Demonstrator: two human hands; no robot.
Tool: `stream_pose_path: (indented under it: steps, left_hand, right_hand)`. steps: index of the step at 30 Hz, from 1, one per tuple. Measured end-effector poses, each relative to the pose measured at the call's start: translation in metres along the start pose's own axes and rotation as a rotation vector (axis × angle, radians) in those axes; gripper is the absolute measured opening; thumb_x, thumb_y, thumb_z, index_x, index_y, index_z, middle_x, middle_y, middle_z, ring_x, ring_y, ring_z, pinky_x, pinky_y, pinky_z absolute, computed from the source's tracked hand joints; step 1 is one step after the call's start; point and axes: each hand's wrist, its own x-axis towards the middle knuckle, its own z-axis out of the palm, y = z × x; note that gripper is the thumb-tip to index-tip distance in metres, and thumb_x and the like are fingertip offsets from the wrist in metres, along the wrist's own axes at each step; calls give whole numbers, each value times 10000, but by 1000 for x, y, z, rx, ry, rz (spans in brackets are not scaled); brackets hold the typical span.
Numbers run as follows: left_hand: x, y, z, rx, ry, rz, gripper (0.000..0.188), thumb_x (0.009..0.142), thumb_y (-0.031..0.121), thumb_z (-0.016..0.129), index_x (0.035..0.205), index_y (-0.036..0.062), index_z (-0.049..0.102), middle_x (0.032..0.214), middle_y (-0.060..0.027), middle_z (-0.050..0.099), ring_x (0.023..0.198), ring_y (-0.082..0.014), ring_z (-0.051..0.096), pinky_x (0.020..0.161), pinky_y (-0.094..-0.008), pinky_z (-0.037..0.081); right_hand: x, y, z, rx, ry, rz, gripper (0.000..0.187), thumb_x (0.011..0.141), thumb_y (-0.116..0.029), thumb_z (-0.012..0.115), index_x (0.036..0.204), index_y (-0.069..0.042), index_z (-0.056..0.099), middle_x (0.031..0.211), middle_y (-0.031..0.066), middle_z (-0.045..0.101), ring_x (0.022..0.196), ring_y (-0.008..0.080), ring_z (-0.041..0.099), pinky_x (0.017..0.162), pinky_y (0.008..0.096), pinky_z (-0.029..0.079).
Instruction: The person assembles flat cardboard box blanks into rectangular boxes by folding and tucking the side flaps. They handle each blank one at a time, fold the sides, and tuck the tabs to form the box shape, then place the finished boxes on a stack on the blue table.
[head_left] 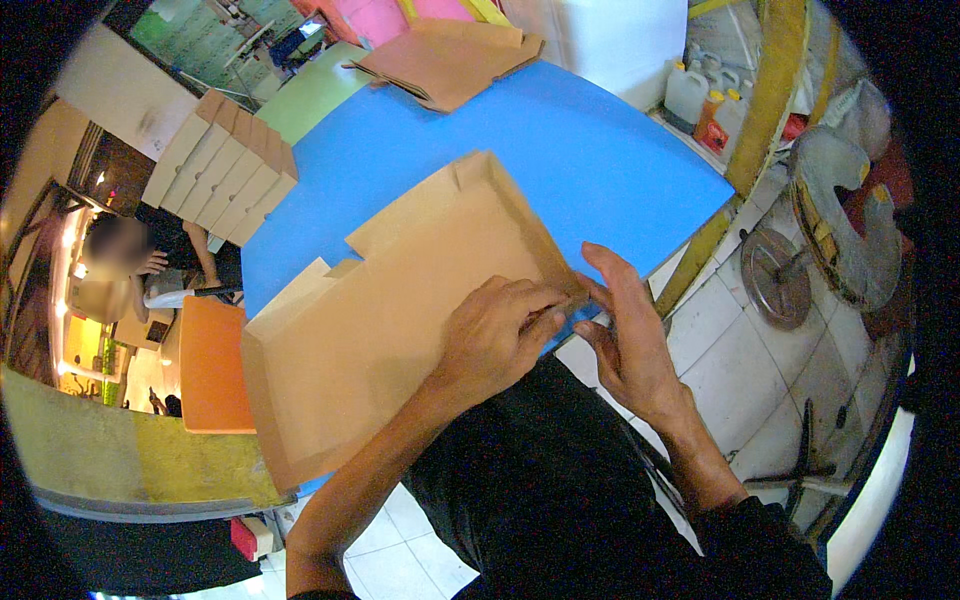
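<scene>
A brown cardboard box [380,310], partly folded with its side walls raised, lies at a slant on the blue table [620,130]. My left hand [500,330] reaches across it, thumb and fingers pinched on the box's right near corner. At the outside of that same corner is my right hand [635,345], its fingers and thumb apart, with fingertips close to or touching the cardboard edge. The left fingers partly hide the corner flap. Toward the far left edge, the box's notched wall and flaps stand up.
Several folded boxes [220,170] are stacked at the table's left. Flat cardboard blanks [450,60] lie at the far edge. An orange chair [212,370] stands left, near another person [185,240]. Plastic jugs [688,95] and a round metal base [775,278] are on the right.
</scene>
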Motion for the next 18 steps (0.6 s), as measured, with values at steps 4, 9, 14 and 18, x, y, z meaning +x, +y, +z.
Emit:
stream_pose_path:
  steps: [4, 9, 14, 18]
  left_hand:
    - [22, 6, 10, -35, -109, -214, 296, 889, 335, 610, 884, 50, 686, 787, -180, 663, 691, -385, 617, 647, -466, 476]
    - [56, 11, 15, -115, -220, -276, 372, 910, 375, 590, 781, 36, 672, 679, -183, 621, 599, -374, 586, 580, -461, 448]
    - [83, 0, 2, -255, -553, -322, 310, 912, 314, 644, 776, 39, 682, 630, 18, 547, 603, -67, 493, 543, -260, 406]
    - [91, -8, 5, -456, -626, -310, 247, 894, 247, 679, 785, 26, 678, 691, 0, 604, 627, -74, 529, 561, -259, 430]
  right_hand:
    - [-14, 10, 2, -38, 128, 111, 689, 789, -51, 722, 1385, 7, 380, 1186, 192, 518, 1030, 328, 564, 854, 392, 493]
    - [-20, 15, 18, 38, 158, 251, 755, 747, -188, 811, 1345, 29, 404, 902, 131, 549, 764, 245, 574, 664, 359, 477]
    - [-10, 15, 32, 416, 379, 429, 586, 812, -167, 761, 1267, 37, 453, 800, 62, 570, 635, 130, 548, 552, 265, 462]
    - [-3, 22, 25, 350, 313, 466, 505, 827, -60, 713, 1264, 39, 479, 819, 32, 560, 685, 79, 541, 531, 218, 449]
